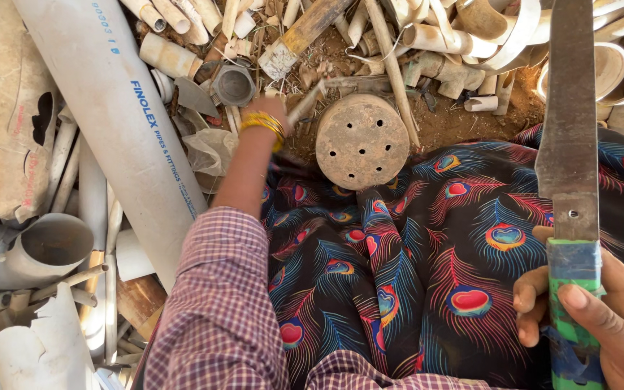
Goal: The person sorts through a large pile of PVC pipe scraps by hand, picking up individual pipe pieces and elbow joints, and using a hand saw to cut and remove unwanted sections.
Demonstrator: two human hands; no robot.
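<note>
Among pipe scraps — left hand [281, 110] pinching metal rod [305, 105] | right hand [601, 325] gripping blade [566, 123]

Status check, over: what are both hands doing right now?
Right hand gripping flat metal blade by its taped handle. Left hand out among pipe scraps, beside round perforated cap. Big white pipe lying alongside left arm.

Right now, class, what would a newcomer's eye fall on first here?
The black cloth with bright peacock-feather print fills the centre. At right, the right hand grips the green-taped handle of a long flat metal blade. Above, the left hand reaches among the dusty plastic pipe offcuts, beside the round perforated cap.
</note>
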